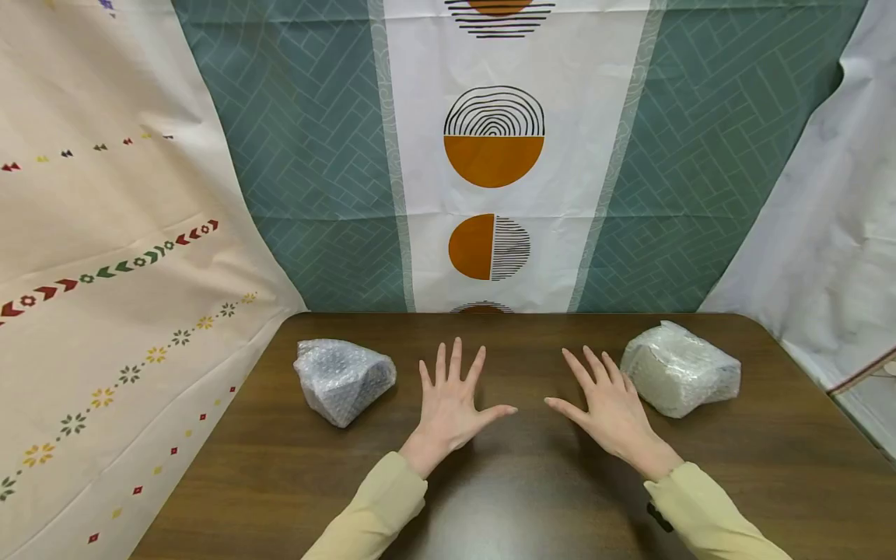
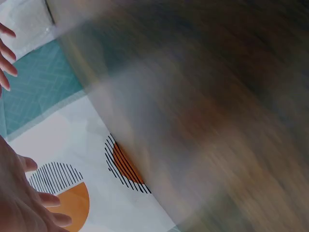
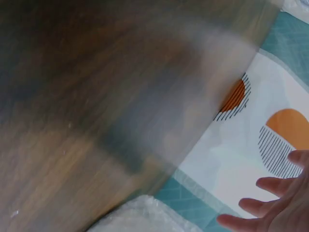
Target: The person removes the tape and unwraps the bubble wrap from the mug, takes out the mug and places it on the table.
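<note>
My left hand is held over the middle of the table with its fingers spread and holds nothing. To its left lies a bubble-wrapped bundle. My right hand, likewise spread and holding nothing, is nearest to a second bubble-wrapped bundle, and its fingers slightly overlap that bundle's left side in the head view. The wrapping hides what both bundles contain. In the right wrist view, the right-hand bundle shows at the bottom edge, with my right hand's fingers at the lower right.
A dark brown wooden table spans the space under both hands. Behind its far edge hangs a green and white patterned cloth. Cream cloth hangs along the left side, and white cloth along the right.
</note>
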`<state>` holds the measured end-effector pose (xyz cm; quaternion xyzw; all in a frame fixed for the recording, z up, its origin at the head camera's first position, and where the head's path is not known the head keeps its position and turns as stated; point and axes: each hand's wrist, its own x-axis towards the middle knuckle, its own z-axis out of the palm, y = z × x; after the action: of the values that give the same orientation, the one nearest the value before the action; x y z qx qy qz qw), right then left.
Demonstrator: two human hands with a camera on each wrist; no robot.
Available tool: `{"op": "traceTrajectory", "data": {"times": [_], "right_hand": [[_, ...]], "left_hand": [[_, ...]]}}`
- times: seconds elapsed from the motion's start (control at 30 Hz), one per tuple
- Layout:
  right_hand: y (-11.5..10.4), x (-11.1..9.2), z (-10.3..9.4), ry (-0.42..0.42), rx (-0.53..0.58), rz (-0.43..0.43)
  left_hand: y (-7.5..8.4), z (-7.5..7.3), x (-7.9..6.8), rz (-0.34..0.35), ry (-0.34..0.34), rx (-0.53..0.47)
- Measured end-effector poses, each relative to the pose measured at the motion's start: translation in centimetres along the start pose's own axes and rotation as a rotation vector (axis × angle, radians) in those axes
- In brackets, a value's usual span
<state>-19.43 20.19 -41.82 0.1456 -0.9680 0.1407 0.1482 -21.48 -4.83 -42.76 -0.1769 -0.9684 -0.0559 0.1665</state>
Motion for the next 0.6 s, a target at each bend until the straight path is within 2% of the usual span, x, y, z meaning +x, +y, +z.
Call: {"op": "traceTrajectory", "data": {"times": [0.17,0.4,0.6], "right_hand": [[0.5,-0.1,-0.8,0.017,0.091,0.013],[1.5,-0.4,-2.1,0.114,0.182,0.003],[2.3,-0.6,-2.9,0.118,0.228,0.015]], "left_hand": [[0.7,-0.1,0.5,0.018,0.016,-0.070],[2.1,-0.2,0.9,0.066,0.077,-0.257],[3.4,-0.1,1.2,0.063,0.060,-0.366]]}}
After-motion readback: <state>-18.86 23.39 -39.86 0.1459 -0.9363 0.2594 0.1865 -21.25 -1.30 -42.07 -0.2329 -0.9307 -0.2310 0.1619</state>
